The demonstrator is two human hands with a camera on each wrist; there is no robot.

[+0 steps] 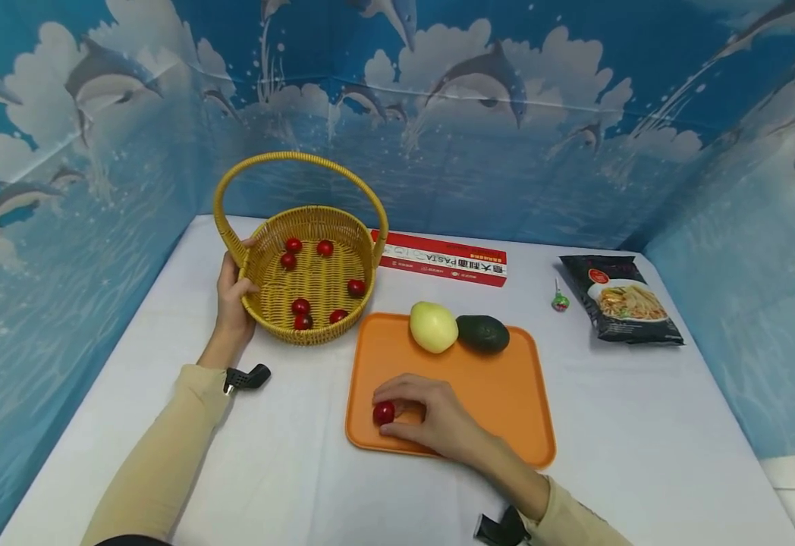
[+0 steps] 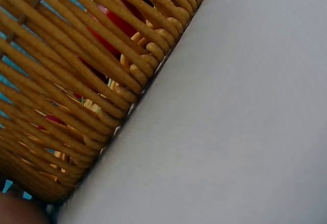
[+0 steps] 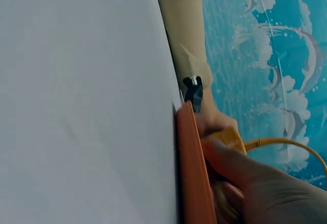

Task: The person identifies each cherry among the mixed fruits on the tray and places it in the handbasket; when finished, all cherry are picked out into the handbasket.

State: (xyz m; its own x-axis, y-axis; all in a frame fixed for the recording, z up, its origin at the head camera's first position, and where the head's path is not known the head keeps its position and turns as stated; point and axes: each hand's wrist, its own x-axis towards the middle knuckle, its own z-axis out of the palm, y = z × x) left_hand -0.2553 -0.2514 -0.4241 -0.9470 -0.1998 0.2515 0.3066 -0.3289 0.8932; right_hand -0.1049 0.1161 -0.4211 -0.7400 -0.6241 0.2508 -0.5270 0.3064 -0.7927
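Note:
In the head view my left hand point(image 1: 234, 299) grips the left side of a yellow woven basket point(image 1: 281, 331) with a tall arched handle. Several dark red cherries point(image 1: 325, 248) lie scattered on its bottom; red also shows through the weave point(image 2: 76, 86) in the left wrist view. Over the front left of an orange tray point(image 1: 500, 402), my right hand point(image 1: 432, 417) pinches one cherry point(image 1: 384, 413) between thumb and fingers. A pale yellow-green fruit point(image 1: 433, 327) and a dark green avocado point(image 1: 482, 334) sit side by side at the tray's back edge.
Behind the tray lies a red pasta box point(image 1: 445, 258). A lollipop point(image 1: 559, 297) and a black noodle packet point(image 1: 621, 300) are at the right on the white table point(image 1: 288, 455). Dolphin-printed curtains point(image 1: 438, 152) close off the back and sides.

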